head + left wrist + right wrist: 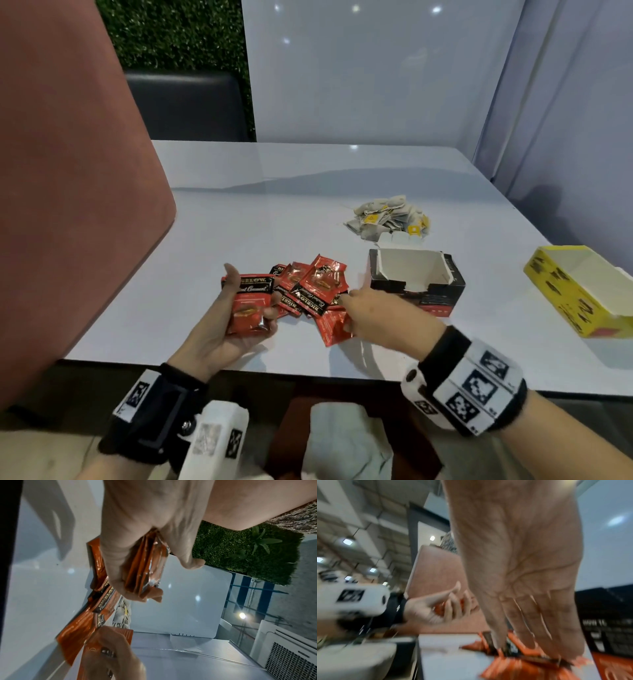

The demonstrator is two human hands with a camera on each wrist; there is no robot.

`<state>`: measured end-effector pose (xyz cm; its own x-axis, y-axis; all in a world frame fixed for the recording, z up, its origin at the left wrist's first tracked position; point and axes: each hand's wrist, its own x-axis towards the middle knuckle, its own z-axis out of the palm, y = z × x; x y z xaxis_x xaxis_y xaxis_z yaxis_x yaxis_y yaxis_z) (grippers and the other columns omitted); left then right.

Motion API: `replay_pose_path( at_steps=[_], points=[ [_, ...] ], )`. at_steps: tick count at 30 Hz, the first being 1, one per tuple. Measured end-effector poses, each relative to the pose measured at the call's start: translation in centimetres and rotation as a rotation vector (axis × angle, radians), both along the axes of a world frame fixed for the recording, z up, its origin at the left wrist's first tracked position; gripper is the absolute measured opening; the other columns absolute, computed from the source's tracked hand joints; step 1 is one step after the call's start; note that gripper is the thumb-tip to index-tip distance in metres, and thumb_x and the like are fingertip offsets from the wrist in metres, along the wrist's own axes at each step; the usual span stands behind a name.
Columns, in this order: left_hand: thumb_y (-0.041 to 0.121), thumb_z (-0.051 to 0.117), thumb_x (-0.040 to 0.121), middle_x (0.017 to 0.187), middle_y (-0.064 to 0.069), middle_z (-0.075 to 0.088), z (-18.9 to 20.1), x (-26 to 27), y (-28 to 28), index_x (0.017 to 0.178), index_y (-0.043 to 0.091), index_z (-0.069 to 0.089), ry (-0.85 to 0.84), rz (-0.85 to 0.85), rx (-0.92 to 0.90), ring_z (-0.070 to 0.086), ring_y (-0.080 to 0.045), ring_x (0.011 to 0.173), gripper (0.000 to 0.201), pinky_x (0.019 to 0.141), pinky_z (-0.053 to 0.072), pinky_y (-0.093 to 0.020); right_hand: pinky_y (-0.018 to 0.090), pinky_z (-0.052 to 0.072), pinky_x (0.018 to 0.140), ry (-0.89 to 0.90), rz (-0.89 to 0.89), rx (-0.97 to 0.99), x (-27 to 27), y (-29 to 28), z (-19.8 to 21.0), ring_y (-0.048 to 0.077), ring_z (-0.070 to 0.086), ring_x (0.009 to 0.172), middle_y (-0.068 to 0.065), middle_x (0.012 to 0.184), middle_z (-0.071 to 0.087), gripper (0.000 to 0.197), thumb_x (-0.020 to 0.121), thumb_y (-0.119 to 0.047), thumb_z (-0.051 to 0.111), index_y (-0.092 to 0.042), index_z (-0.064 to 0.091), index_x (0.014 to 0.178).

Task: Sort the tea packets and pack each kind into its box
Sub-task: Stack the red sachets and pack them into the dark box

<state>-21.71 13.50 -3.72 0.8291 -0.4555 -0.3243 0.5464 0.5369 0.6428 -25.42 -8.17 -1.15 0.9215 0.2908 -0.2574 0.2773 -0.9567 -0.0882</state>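
My left hand (pixel 251 298) is raised palm up just above the table's near edge and grips a stack of red tea packets (pixel 248 308) between thumb and fingers; the left wrist view shows the stack (pixel 145 563) edge-on. To its right, more red packets (pixel 315 287) lie fanned out on the table. My right hand (pixel 363 308) reaches over them, and its straight fingers (pixel 530 635) touch the top ones. The open black-and-red box (pixel 416 294) stands empty just behind that hand. Farther back lies a pile of white teabags with yellow tags (pixel 390 216). An open yellow box (pixel 579 301) sits at the right.
The white table (pixel 239 222) stretches bare to the left and far side. A pink-brown seat back (pixel 68 171) rises close on the left. A white panel (pixel 359 68) stands behind the table's far edge. A white cloth (pixel 342 438) lies below the near edge.
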Motion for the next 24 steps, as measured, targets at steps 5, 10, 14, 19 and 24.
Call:
replay_pose_path(
  at_steps=[5, 10, 14, 19, 24],
  points=[
    [0.065, 0.081, 0.028, 0.086, -0.016, 0.068, -0.6, -0.4, -1.3, 0.103, 0.001, 0.066, 0.005, -0.048, -0.029, 0.062, -0.020, 0.057, 0.099, 0.060, 0.057, -0.034, 0.037, 0.045, 0.075, -0.126, 0.038, -0.227, -0.8, 2.8, -2.2, 0.030, 0.054, 0.106, 0.014, 0.115, 0.058, 0.042, 0.096, -0.039, 0.042, -0.003, 0.050, 0.117],
    [0.065, 0.081, 0.030, 0.093, -0.013, 0.068, -0.8, -0.1, -2.0, 0.108, 0.002, 0.064, 0.053, -0.071, -0.048, 0.064, -0.021, 0.065, 0.101, 0.070, 0.058, -0.037, 0.035, 0.044, 0.065, -0.213, 0.035, -0.225, -1.0, 4.0, -3.3, 0.030, 0.058, 0.083, 0.014, 0.101, 0.061, 0.032, 0.098, -0.027, 0.033, -0.003, 0.044, 0.116],
    [0.061, 0.083, 0.034, 0.097, -0.014, 0.067, -0.8, -0.2, -2.0, 0.113, 0.003, 0.060, 0.100, -0.080, -0.050, 0.066, -0.023, 0.072, 0.101, 0.073, 0.058, -0.042, 0.031, 0.034, 0.051, -0.198, -0.014, -0.223, -1.0, 4.0, -3.5, 0.030, 0.053, 0.073, 0.017, 0.095, 0.062, 0.053, 0.094, -0.022, 0.041, -0.003, 0.017, 0.138],
    [0.041, 0.092, 0.034, 0.099, -0.014, 0.068, -1.5, -0.1, -1.7, 0.119, 0.005, 0.058, 0.171, -0.061, 0.017, 0.068, -0.023, 0.080, 0.098, 0.076, 0.056, -0.049, 0.035, 0.039, 0.058, -0.236, -0.077, -0.020, -1.1, 2.7, -1.5, 0.028, 0.055, 0.075, 0.010, 0.089, 0.059, 0.061, 0.097, -0.012, 0.039, -0.011, 0.004, 0.146],
    [0.034, 0.089, 0.042, 0.092, -0.012, 0.069, -1.9, 0.0, -1.8, 0.111, 0.004, 0.060, 0.220, -0.008, -0.039, 0.067, -0.023, 0.074, 0.080, 0.084, 0.050, -0.051, 0.032, 0.040, 0.064, -0.327, -0.268, 0.250, -1.0, 0.0, 1.3, 0.028, 0.059, 0.093, 0.007, 0.101, 0.066, 0.025, 0.093, -0.017, 0.044, -0.017, 0.046, 0.118]
  ],
)
